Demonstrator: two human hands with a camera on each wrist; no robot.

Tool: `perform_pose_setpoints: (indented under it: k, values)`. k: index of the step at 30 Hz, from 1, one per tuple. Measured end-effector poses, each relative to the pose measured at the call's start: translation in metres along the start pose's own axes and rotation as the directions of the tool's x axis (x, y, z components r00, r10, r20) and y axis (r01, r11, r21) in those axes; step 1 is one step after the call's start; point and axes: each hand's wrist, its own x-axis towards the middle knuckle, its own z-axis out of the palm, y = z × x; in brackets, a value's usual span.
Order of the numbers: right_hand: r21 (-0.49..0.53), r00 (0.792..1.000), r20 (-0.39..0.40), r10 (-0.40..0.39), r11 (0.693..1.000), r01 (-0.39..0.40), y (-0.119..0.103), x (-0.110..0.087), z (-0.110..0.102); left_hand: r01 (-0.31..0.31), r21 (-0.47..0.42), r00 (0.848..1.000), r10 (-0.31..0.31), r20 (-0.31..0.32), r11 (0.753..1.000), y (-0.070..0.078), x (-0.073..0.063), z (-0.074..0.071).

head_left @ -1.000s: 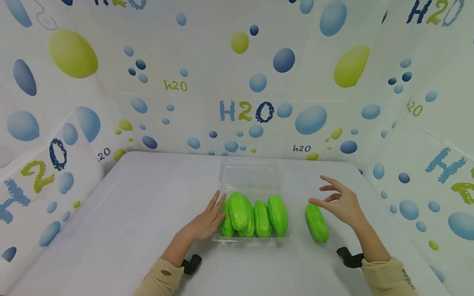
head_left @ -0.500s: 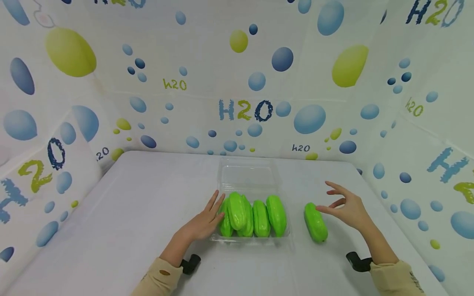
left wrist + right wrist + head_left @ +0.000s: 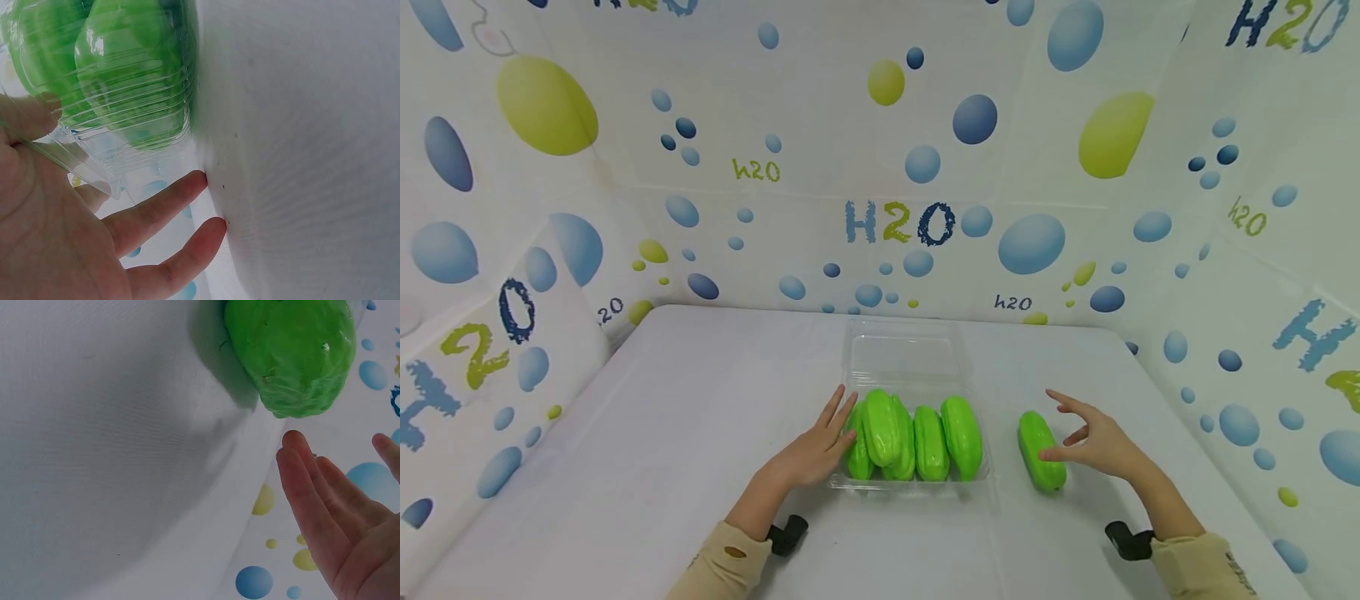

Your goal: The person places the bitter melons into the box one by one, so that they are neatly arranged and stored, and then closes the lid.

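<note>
A clear plastic clamshell container [image 3: 966, 486] holds several glossy, oblong, lobed green vegetables [image 3: 931, 446], its lid [image 3: 902, 354] laid back behind it. My left hand [image 3: 812, 450] rests at the container's left side with fingers extended; in the left wrist view the thumb [image 3: 40, 115] is at the rim and two fingertips reach down to the table. To the container's right lies one loose green vegetable [image 3: 1035, 432] of the same sort. Beside it, my right hand [image 3: 1097, 446] has thumb and fingers spread around nothing; the thumb overlaps the vegetable in the head view.
The white table [image 3: 700, 400] is bordered by white hangings [image 3: 820, 108] printed with blue and green drops. A black wrist camera [image 3: 788, 536] is worn on the left wrist, another black camera [image 3: 1129, 540] on the right.
My right hand has come lower and slightly to the right, its thumb passing from the loose vegetable's far end to its middle. The left hand and the container stay put.
</note>
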Motion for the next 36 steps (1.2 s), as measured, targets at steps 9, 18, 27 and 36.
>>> perform_pose_setpoints:
  k: [9,18,27,36]
  values:
    - [0.044,0.990,0.139,0.004,0.999,-0.010,0.012,0.000,0.009,0.005,0.006,1.000,-0.005,0.007,1.000,0.000,0.000,0.000]
    - [0.189,0.972,0.235,-0.019,0.982,-0.027,0.017,0.001,0.014,0.004,-0.005,1.000,-0.004,0.007,1.000,-0.002,0.001,0.000]
    - [0.203,0.974,0.225,-0.034,0.979,-0.013,0.012,-0.002,0.012,0.013,-0.013,1.000,-0.013,0.021,1.000,0.001,0.000,-0.003]
    - [0.201,0.984,0.174,-0.034,0.980,-0.002,0.003,-0.005,0.005,0.010,-0.001,1.000,-0.010,0.018,1.000,0.000,0.001,-0.002]
